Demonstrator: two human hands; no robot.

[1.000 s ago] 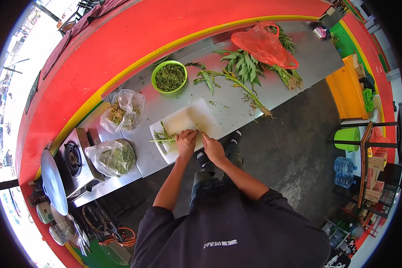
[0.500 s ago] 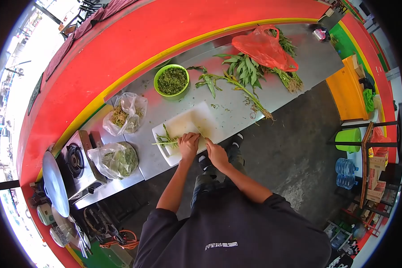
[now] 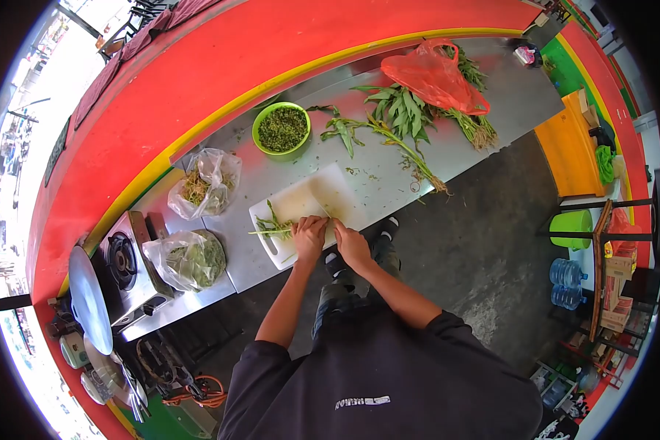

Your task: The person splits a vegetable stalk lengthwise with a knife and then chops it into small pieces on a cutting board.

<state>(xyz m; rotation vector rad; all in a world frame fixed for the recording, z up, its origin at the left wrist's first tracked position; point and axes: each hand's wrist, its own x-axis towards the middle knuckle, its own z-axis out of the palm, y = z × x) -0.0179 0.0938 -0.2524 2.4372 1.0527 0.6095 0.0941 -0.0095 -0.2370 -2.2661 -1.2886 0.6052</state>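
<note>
Slicing seems to be the step in hand, at the middle of the frame, where 2 bare hands meet over the lower edge of a white cutting board (image 3: 293, 199). The right hand (image 3: 352, 243) is curled closed, apparently round the handle of a thin knife (image 3: 327, 212); the handle itself is hidden. The left hand (image 3: 310, 233) has its fingers bunched narrow, pressing on green stems (image 3: 271, 226) whose loose ends stick out over the board's left part. I cannot tell how much stem lies under those fingers. Another cut would call for the left fingertips tucked back from the blade, the stems held flat and together. Beyond the board, on the steel counter (image 3: 389, 183), 1 green bowl (image 3: 289, 155) of chopped greens (image 3: 283, 129) sits at upper centre-left. Farther off, at upper right, a red plastic bag (image 3: 436, 77) lies partly over leafy bunches (image 3: 403, 114).
</note>
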